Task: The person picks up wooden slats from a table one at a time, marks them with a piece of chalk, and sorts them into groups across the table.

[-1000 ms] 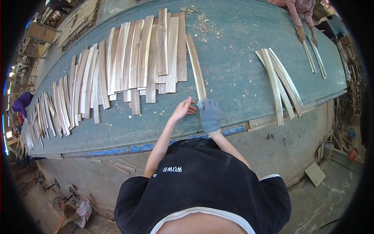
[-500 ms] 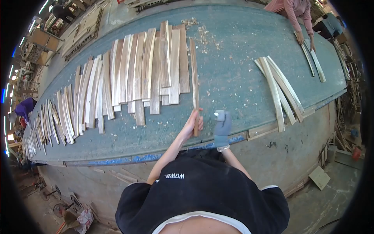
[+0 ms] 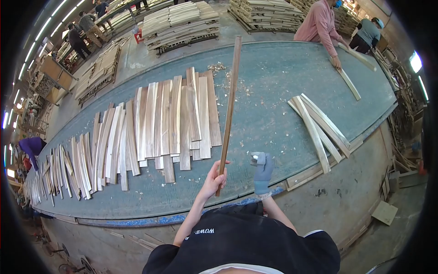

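Note:
My bare left hand (image 3: 213,179) is wrapped round the lower part of a long wooden strip (image 3: 232,91), which is raised with its narrow edge towards me. To its right, my gloved right hand (image 3: 261,166) is closed above the table's near edge, with a small white thing at its fingertips that I cannot make out. Left of the raised strip lies a long row of wooden strips (image 3: 159,118) side by side on the green table (image 3: 269,123). On the right, several crossed strips (image 3: 315,130) lie near the edge.
Wood shavings (image 3: 217,67) lie near the far edge. A co-worker in pink (image 3: 317,27) handles strips at the far right, and a person in purple (image 3: 33,146) leans at the far left. Stacked boards (image 3: 180,23) stand behind the table.
My left hand has taken hold of the strip and lifted it off the table. My right hand has moved away to the right. The view has tilted up.

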`<state>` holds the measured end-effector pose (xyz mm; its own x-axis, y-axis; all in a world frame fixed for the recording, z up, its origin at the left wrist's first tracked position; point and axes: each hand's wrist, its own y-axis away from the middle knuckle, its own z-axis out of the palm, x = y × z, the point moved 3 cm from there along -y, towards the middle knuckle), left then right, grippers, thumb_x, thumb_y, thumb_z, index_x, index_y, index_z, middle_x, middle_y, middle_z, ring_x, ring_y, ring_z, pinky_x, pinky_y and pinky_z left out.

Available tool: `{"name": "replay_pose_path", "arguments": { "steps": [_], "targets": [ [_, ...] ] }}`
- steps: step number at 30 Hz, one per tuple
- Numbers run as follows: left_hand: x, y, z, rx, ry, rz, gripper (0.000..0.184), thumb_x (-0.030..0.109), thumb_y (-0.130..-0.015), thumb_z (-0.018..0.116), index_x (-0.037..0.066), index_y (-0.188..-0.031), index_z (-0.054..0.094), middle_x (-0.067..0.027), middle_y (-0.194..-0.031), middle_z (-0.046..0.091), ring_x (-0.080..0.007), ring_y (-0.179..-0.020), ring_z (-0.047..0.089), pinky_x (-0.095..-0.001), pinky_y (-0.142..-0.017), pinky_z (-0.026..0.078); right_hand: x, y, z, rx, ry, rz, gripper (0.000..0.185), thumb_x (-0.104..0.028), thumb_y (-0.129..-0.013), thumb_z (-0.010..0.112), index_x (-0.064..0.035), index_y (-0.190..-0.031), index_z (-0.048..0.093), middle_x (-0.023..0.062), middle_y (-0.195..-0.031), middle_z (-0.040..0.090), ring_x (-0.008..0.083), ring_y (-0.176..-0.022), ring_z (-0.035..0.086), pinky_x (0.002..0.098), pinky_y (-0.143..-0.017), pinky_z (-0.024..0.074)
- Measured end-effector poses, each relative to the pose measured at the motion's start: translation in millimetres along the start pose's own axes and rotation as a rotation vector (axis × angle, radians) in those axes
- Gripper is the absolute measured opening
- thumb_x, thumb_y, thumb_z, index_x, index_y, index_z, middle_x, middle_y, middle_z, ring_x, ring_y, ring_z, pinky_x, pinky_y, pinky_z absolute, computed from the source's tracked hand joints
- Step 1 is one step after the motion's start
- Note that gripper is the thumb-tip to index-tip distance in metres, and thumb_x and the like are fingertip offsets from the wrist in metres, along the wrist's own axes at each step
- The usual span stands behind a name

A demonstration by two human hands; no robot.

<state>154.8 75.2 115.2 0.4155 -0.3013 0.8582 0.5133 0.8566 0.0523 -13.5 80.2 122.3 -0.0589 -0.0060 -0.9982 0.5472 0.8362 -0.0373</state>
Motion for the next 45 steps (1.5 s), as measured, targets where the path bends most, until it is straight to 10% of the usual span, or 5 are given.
{"name": "replay_pose_path", "arguments": {
  "steps": [9, 12, 21, 39, 45],
  "targets": [
    [-24.0, 17.9, -3.3, 0.287, -0.436, -0.353, 0.056, 0.021, -0.063, 0.071, 0.001, -0.105, 0.039, -0.0095, -0.087, 0.053, -0.0140, -0.077, 0.053, -0.0256, -0.066, 0.043, -24.7, 50.7, 18.5, -0.736, 0.364, -0.714, 0.025, -0.020, -0.084, 0.037, -0.0063, -0.091, 0.057, 0.0105, -0.091, 0.057, 0.0236, -0.087, 0.053, 0.0323, -0.075, 0.0402],
    [-35.3, 35.6, -6.4, 0.259, -0.573, -0.344, 0.060, 0.021, -0.062, 0.072, 0.000, -0.108, 0.038, -0.0109, -0.092, 0.052, -0.0158, -0.085, 0.050, -0.0274, -0.074, 0.041, 15.0, 40.2, 20.2, -0.816, 0.263, -0.274, 0.027, -0.022, -0.084, 0.035, -0.0081, -0.091, 0.057, 0.0100, -0.093, 0.057, 0.0239, -0.088, 0.053, 0.0320, -0.076, 0.0403],
    [-32.1, 37.8, 16.3, 0.258, -0.620, -0.313, 0.070, 0.027, -0.061, 0.072, -0.003, -0.110, 0.033, -0.0184, -0.097, 0.051, -0.0239, -0.091, 0.051, -0.0327, -0.078, 0.041, 67.1, -115.9, 42.8, -0.213, 0.715, -0.050, 0.026, -0.037, -0.079, 0.045, -0.0116, -0.084, 0.052, 0.0110, -0.072, 0.058, 0.0293, -0.069, 0.056, 0.0360, -0.063, 0.0432],
    [-56.6, 36.1, 17.2, 0.309, -0.679, -0.253, 0.066, 0.027, -0.061, 0.069, -0.002, -0.108, 0.033, -0.0215, -0.098, 0.051, -0.0292, -0.091, 0.052, -0.0344, -0.077, 0.041, 28.5, -5.0, 41.4, -0.370, 1.268, -0.309, 0.022, -0.028, -0.077, 0.049, -0.0061, -0.079, 0.050, 0.0120, -0.063, 0.057, 0.0299, -0.058, 0.056, 0.0401, -0.056, 0.0433],
    [-56.2, 27.6, 39.8, 0.370, -0.676, -0.197, 0.064, 0.026, -0.062, 0.067, -0.005, -0.105, 0.031, -0.0237, -0.093, 0.052, -0.0315, -0.086, 0.054, -0.0355, -0.074, 0.043, 23.1, 22.6, -23.6, -0.131, 0.488, -0.127, 0.024, -0.030, -0.077, 0.053, -0.0064, -0.075, 0.055, 0.0123, -0.069, 0.057, 0.0239, -0.065, 0.055, 0.0318, -0.059, 0.0415]
  ]
}}
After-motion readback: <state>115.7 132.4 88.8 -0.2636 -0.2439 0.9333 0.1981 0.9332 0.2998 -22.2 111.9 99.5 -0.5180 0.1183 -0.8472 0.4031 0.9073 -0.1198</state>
